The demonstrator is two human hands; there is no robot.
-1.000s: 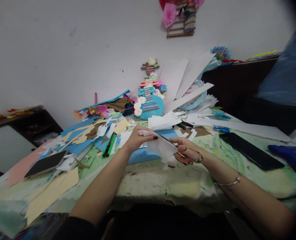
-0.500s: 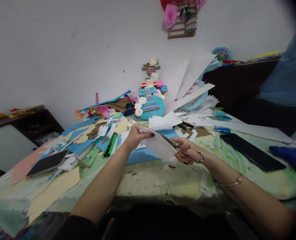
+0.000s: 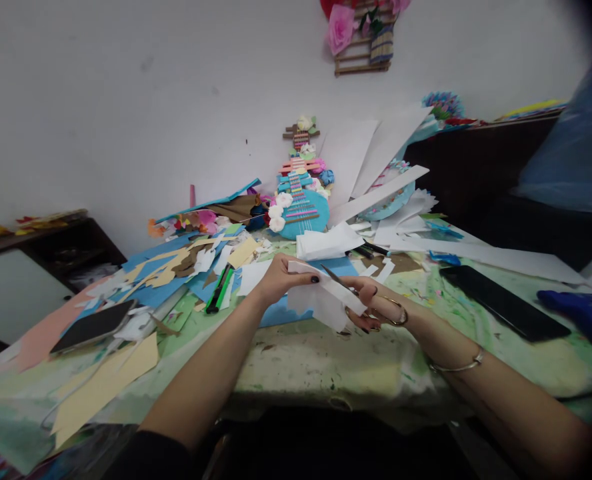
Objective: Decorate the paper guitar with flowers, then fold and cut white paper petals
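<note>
Trimming step, looks like — left hand (image 3: 279, 279) fingers pinch white paper (image 3: 309, 299) above surface (image 3: 296, 370), right hand (image 3: 368, 308) fingers curled round scissors (image 3: 336, 277) handles, blades at paper's upper edge — next snip likely needs paper steady

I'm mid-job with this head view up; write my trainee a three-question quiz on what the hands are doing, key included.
1. Open question: which tool is in the right hand?
2. True or false: the left hand is holding a marker.
3. Fill in the blank: the metal bracelet is on the ____ arm.

Key:
1. Scissors.
2. False; the left hand is holding white paper.
3. Right.
</note>
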